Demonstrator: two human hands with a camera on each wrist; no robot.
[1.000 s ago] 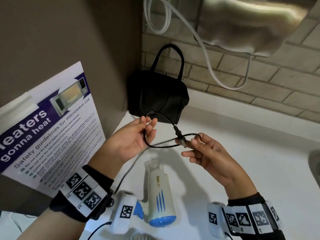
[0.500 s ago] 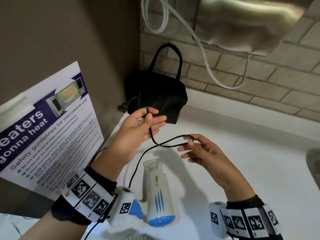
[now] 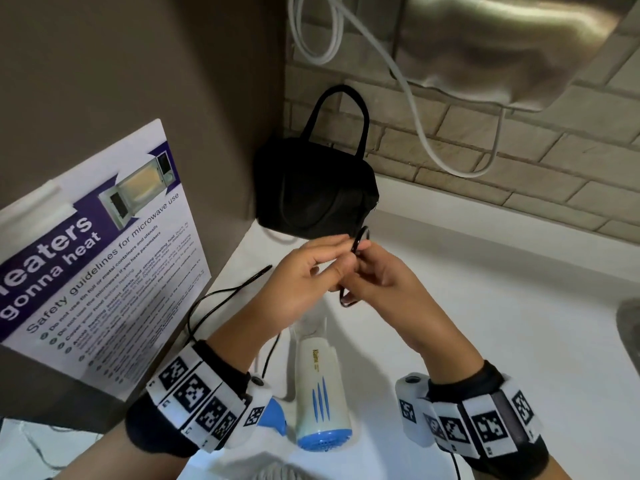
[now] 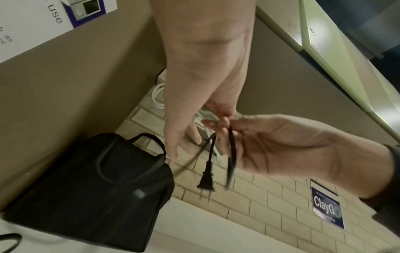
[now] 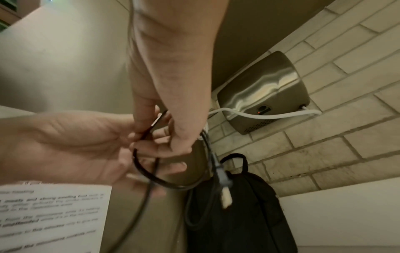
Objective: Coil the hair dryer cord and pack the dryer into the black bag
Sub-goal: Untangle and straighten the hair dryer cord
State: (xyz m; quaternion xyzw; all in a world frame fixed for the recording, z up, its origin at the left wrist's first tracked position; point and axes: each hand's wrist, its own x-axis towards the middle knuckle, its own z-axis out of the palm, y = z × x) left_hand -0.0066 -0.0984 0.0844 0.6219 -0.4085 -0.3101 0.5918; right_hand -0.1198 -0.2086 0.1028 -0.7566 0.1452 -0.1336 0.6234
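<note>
The white and blue hair dryer [image 3: 320, 393] lies on the white counter [image 3: 502, 306] below my hands. Its black cord [image 3: 214, 299] runs left along the counter and up into my hands. My left hand [image 3: 332, 258] and right hand [image 3: 367, 268] meet above the dryer's nozzle and both pinch small loops of the cord [image 5: 151, 172]. The plug [image 4: 206, 181] hangs free under my fingers. The black bag [image 3: 311, 195] stands in the corner just behind my hands, its handles up. Whether its top is open is hidden.
A microwave safety poster [image 3: 104, 254] leans on the brown wall at left. A steel wall unit [image 3: 502, 46] with a white cable [image 3: 415, 109] hangs on the brick wall above the bag. A grey edge [image 3: 630, 327] shows at far right.
My right hand has moved left to meet my left hand, closing the cord into a tighter loop. The plug swung from beside the right hand to hang beneath the hands.
</note>
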